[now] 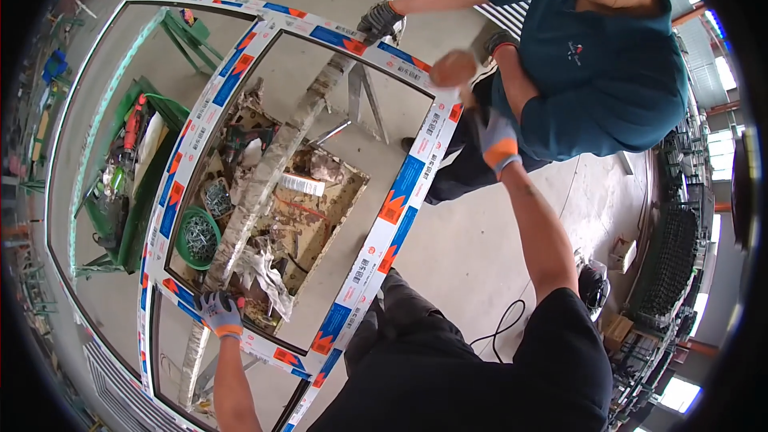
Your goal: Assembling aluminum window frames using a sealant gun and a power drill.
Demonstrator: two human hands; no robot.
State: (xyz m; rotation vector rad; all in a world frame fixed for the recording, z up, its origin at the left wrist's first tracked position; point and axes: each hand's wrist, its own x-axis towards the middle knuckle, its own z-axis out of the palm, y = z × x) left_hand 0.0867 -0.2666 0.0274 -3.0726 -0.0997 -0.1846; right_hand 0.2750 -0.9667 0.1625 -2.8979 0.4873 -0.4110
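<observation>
Head view: frame (406, 180) under fingers (214, 302) of left hand (222, 316).

White frame (392, 210) patterned blue and orange, grey gloves (218, 314) with orange cuffs, brown mallet (454, 70), teal shirt (600, 72), green bowl (183, 246)

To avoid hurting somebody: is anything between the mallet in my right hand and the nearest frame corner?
Nothing visible stands between the mallet and the frame corner; a co-worker's gloved hand is farther left.

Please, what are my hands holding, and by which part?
Your right hand holds a mallet by its handle; your left hand lies on the frame, its grip unclear.
</observation>
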